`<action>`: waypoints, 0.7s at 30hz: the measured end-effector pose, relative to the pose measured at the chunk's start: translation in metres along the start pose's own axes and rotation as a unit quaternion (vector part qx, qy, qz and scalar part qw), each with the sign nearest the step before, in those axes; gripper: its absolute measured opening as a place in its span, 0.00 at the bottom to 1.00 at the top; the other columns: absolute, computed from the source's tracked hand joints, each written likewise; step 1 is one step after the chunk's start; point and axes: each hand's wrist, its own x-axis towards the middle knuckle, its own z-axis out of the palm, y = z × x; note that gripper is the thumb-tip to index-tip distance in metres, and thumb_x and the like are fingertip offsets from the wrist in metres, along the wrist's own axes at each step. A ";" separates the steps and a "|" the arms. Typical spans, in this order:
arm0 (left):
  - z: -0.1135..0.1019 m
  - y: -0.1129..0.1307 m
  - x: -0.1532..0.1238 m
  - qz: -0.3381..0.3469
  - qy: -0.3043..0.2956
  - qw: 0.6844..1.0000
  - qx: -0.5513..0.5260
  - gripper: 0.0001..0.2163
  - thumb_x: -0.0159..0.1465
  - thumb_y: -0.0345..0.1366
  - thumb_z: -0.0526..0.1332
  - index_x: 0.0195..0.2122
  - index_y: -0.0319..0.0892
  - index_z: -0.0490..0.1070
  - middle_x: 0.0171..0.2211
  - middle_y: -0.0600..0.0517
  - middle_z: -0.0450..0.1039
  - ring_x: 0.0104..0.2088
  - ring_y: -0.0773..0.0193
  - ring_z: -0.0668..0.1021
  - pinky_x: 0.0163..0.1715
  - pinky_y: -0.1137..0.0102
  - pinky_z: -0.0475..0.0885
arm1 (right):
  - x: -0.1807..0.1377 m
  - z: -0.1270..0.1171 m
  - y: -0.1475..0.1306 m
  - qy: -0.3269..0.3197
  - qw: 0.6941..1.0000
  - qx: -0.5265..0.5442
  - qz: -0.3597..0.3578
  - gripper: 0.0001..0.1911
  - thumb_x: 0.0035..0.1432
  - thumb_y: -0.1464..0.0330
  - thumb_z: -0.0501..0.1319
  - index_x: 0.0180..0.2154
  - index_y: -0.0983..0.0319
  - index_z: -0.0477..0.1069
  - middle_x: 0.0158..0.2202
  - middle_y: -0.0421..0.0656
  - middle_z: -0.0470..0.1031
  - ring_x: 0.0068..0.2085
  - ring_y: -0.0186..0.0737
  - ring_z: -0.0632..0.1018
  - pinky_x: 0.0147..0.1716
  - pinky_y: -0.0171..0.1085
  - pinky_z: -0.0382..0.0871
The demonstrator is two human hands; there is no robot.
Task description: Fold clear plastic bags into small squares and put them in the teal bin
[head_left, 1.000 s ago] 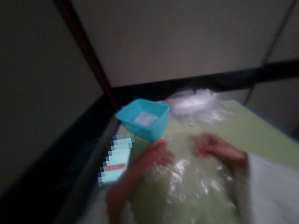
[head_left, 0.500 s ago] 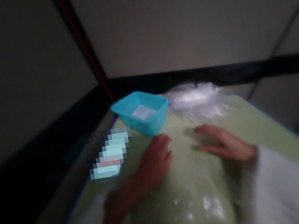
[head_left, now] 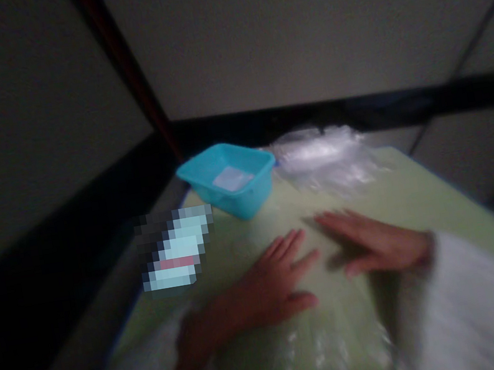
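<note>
My left hand [head_left: 277,281] lies with its fingers spread on a clear plastic sheet or bag [head_left: 322,349], which stretches over the near part of the pale green table [head_left: 438,197]. To its right, my right hand [head_left: 375,242] has its fingers stretched out and its thumb apart, low over or on the same plastic. I cannot tell whether it touches. Neither hand grips anything. Glints and creases show in the plastic near the table's front edge; its far border is hard to make out.
A turquoise plastic basket [head_left: 249,200] with a white paper-like piece [head_left: 231,179] inside stands at the back left. Beside it lies a heap of clear plastic bags [head_left: 322,153]. A pixelated light-coloured item [head_left: 181,246] is at the left edge. Grey wall panels [head_left: 296,25] rise behind.
My left hand has moved right and nearer to me, its fingers spreading flat. The right hand has shifted slightly nearer and lies flatter. The plastic's near end has moved a little.
</note>
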 end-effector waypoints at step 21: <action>0.003 -0.003 0.002 -0.057 0.045 0.997 0.034 0.31 0.61 0.44 0.58 0.63 0.36 0.53 0.65 0.38 0.46 0.66 0.50 0.50 0.63 0.55 0.47 | 0.004 0.032 0.009 -0.042 0.994 -0.103 0.014 0.49 0.57 0.45 0.52 0.66 0.68 0.35 0.66 0.58 0.38 0.66 0.54 0.45 0.62 0.56 0.41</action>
